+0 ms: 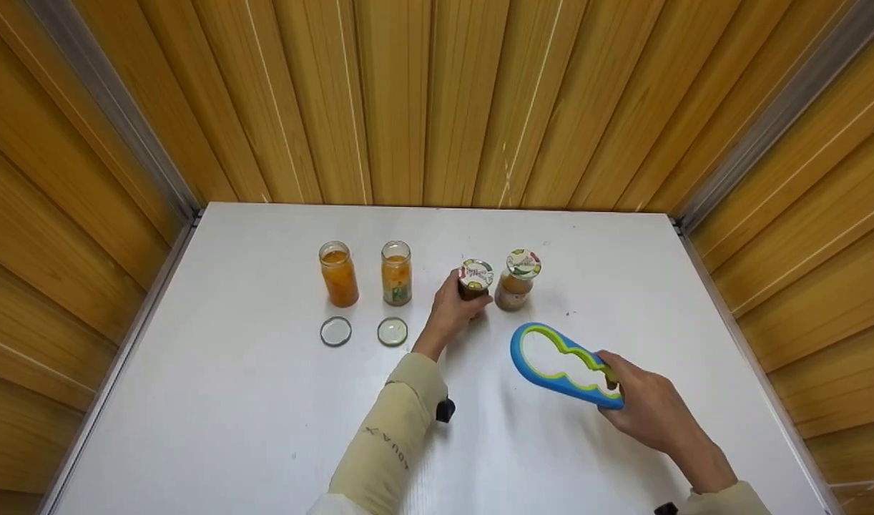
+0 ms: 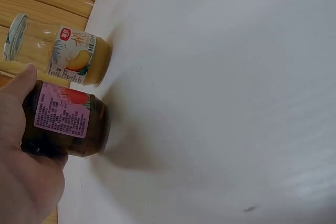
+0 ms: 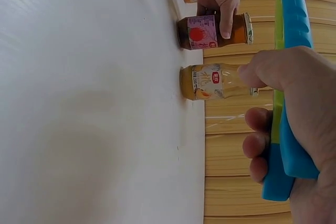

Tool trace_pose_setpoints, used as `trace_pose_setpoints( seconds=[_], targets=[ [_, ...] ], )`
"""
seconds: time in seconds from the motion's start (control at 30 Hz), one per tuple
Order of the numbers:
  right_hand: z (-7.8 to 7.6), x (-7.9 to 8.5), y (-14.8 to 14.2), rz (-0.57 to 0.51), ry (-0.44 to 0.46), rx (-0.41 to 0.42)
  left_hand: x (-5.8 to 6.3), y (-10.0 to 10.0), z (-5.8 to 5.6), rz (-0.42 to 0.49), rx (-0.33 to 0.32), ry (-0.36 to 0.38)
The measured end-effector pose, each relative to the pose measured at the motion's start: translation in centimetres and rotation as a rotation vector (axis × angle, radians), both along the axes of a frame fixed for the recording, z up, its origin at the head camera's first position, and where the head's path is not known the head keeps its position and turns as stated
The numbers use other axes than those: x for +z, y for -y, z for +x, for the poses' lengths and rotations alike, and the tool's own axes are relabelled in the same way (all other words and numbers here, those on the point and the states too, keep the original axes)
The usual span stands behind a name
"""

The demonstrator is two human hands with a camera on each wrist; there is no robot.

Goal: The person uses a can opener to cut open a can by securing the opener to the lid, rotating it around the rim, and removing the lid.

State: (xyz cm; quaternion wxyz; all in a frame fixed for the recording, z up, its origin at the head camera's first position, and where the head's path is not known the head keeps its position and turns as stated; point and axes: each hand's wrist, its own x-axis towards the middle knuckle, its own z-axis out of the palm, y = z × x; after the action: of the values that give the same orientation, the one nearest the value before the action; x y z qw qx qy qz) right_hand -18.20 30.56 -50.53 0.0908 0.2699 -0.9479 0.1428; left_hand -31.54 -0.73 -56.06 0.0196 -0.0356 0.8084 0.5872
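A: In the head view, what does the left hand [image 1: 451,309] hold?

B: A dark-filled glass jar with a pinkish-purple label and a printed white lid [image 1: 474,279], upright, just right of the frame's centre. The grip is clamped around the jar's body; the lid is on.

A: And the right hand [image 1: 648,404]?

B: Its grip is closed around the handle end of a blue, ring-shaped plastic jar opener with a scalloped lime-green inner edge [image 1: 558,385], at the lower right. The opener's wide loop points toward the upper left, apart from both lidded jars.

A: What stands just beside the dark jar?

B: To its right, a clear glass jar with pale yellow contents, a peach-pictured label and a printed lid [image 1: 517,282], upright and capped.

A: And left of centre?

B: Two uncapped glass jars with orange contents [image 1: 397,275], side by side. Below each in the frame lies one of two pale, dark-rimmed round lids [image 1: 393,331].

A: The setting?

B: A smooth white desk [image 1: 229,400], enclosed by yellow-brown wood-patterned panels [image 1: 465,107] across the top and sides. A padded cream sleeve [image 1: 390,436] enters from the bottom edge, covering the left forearm.
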Motion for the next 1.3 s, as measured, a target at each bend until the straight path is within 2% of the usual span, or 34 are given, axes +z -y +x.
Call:
trace_pose_setpoints(
  seconds=[0.3, 0.5, 0.8, 1.07, 1.3],
  targets=[
    [-0.2, 0.0, 0.3, 0.006, 0.039, -0.021, -0.1, 0.2, 0.1, 0.038, -0.039, 0.053],
    [-0.3, -0.1, 0.5, 0.014, 0.049, -0.020, -0.1, 0.9, 0.7, 0.037, -0.100, 0.087],
    [-0.8, 0.0, 0.9, -0.003, 0.013, 0.005, -0.3, 1.9, 2.5, 0.033, -0.213, 0.100],
    [-0.7, 0.1, 1.6, -0.011, 0.003, 0.016, -0.5, 2.4, 4.4, 0.082, -0.311, 0.076],
    [-0.7, 0.3, 2.8, -0.021, -0.006, 0.005, -0.4, 3.1, 6.4, 0.050, -0.408, 0.062]
  ],
)
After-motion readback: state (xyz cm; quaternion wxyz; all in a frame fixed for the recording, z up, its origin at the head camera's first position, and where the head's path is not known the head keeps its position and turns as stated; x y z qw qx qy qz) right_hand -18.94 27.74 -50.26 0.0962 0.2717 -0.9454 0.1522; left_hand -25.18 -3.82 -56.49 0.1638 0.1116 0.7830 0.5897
